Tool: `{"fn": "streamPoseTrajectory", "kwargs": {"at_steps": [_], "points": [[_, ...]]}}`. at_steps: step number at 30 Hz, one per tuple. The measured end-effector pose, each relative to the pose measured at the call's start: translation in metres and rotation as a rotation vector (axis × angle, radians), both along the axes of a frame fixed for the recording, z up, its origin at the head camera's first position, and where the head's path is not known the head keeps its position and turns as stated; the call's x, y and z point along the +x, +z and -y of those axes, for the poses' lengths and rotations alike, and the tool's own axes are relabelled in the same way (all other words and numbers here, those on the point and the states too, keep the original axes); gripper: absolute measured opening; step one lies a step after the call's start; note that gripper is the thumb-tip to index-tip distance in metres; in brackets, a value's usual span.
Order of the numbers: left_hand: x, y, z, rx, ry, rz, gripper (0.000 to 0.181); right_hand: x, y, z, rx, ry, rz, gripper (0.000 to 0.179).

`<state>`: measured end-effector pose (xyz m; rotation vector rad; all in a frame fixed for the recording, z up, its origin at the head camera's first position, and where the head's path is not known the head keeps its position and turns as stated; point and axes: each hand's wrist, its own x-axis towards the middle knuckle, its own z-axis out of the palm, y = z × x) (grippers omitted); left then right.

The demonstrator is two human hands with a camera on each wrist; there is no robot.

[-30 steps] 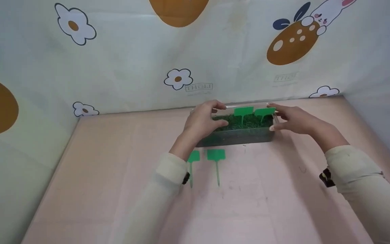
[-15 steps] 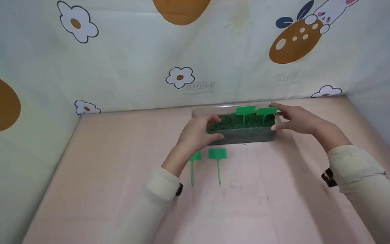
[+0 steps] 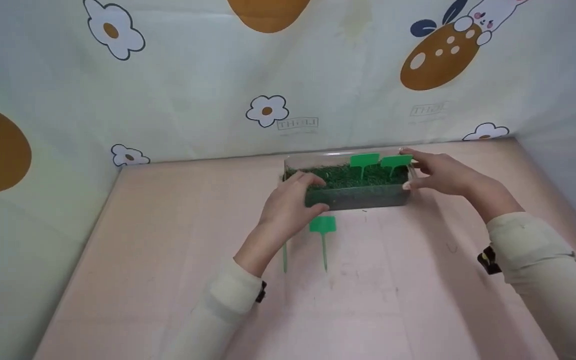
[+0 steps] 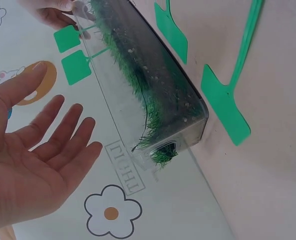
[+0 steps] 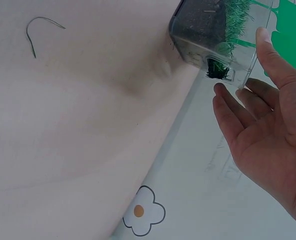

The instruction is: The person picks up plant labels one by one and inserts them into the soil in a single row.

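Note:
A clear planter box (image 3: 363, 198), with dark soil and green grass (image 3: 338, 176) inside, sits near the table's back edge. Two green plant labels, the left one (image 3: 364, 160) and the right one (image 3: 397, 161), stand in its right half. My right hand (image 3: 440, 172) holds the box's right end between thumb and fingers. In front of the left end hovers my left hand (image 3: 288, 202), fingers loosely bent; the left wrist view shows its palm (image 4: 23, 175) bare and apart from the box. Another plant label (image 3: 323, 224) lies before the box; beside it, one more label's stem (image 3: 285, 257) shows below my left hand.
The pink tabletop (image 3: 168, 240) ends at a patterned cloth backdrop (image 3: 188, 90), close behind the box. A thin curved strand (image 5: 29, 34) lies on the table in the right wrist view.
My left hand has drawn back from over the box's grass toward me and to the left, baring the left end. My right hand stays at the right end; the box looks still.

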<state>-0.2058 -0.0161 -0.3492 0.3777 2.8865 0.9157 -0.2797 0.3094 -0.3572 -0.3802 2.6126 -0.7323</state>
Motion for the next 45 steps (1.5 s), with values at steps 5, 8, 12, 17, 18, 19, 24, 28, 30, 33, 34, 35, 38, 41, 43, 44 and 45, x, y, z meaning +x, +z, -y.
{"fn": "streamPoseTrajectory", "kwargs": {"at_steps": [5, 8, 12, 17, 18, 19, 24, 28, 30, 33, 34, 35, 38, 41, 43, 44, 45], "points": [[0.006, -0.003, 0.000, -0.033, 0.000, -0.013, 0.042, 0.001, 0.001, 0.000, 0.000, -0.004, -0.002, 0.090], [0.010, -0.005, 0.001, -0.048, 0.000, -0.010, 0.040, 0.001, 0.001, 0.000, 0.004, -0.005, -0.005, 0.089], [0.014, -0.009, 0.003, -0.055, -0.016, 0.008, 0.038, 0.000, 0.001, 0.001, 0.007, -0.001, -0.006, 0.089], [0.017, -0.012, 0.002, -0.094, -0.037, 0.059, 0.036, -0.001, 0.001, 0.001, 0.022, 0.007, -0.009, 0.091], [0.018, -0.013, 0.002, -0.100, -0.041, 0.072, 0.036, -0.001, 0.001, 0.001, 0.024, 0.008, -0.011, 0.091], [0.018, -0.014, 0.001, -0.106, -0.044, 0.085, 0.036, -0.001, 0.001, 0.000, 0.025, 0.010, -0.012, 0.091], [0.018, -0.019, -0.001, -0.128, -0.051, 0.144, 0.036, 0.000, 0.001, 0.001, 0.024, 0.010, -0.014, 0.091], [0.018, -0.023, -0.002, -0.141, -0.047, 0.181, 0.037, 0.000, 0.002, 0.001, 0.021, -0.004, -0.010, 0.091], [0.019, -0.026, -0.003, -0.144, -0.042, 0.203, 0.037, 0.000, 0.002, 0.001, 0.022, -0.009, -0.010, 0.091], [0.020, -0.029, -0.004, -0.149, -0.033, 0.234, 0.037, 0.000, 0.002, 0.001, 0.022, -0.010, -0.013, 0.091], [0.020, -0.030, -0.004, -0.150, -0.032, 0.242, 0.037, 0.000, 0.002, 0.001, 0.021, -0.007, -0.014, 0.091], [0.020, -0.031, -0.004, -0.154, -0.031, 0.249, 0.037, 0.000, 0.001, 0.001, 0.020, -0.006, -0.014, 0.091], [0.020, -0.033, -0.005, -0.156, -0.034, 0.266, 0.037, 0.000, 0.001, 0.001, 0.014, -0.005, -0.008, 0.091], [0.020, -0.034, -0.006, -0.168, -0.043, 0.273, 0.036, 0.001, 0.001, 0.000, 0.008, -0.003, -0.005, 0.091], [0.021, -0.036, -0.006, -0.175, -0.048, 0.273, 0.036, 0.001, 0.001, 0.000, 0.006, -0.002, -0.008, 0.091], [0.021, -0.037, -0.006, -0.180, -0.052, 0.271, 0.036, 0.001, 0.000, 0.000, 0.005, 0.000, -0.010, 0.090], [0.021, -0.038, -0.006, -0.184, -0.054, 0.269, 0.035, 0.001, 0.000, 0.000, 0.004, 0.000, -0.011, 0.090]]}}
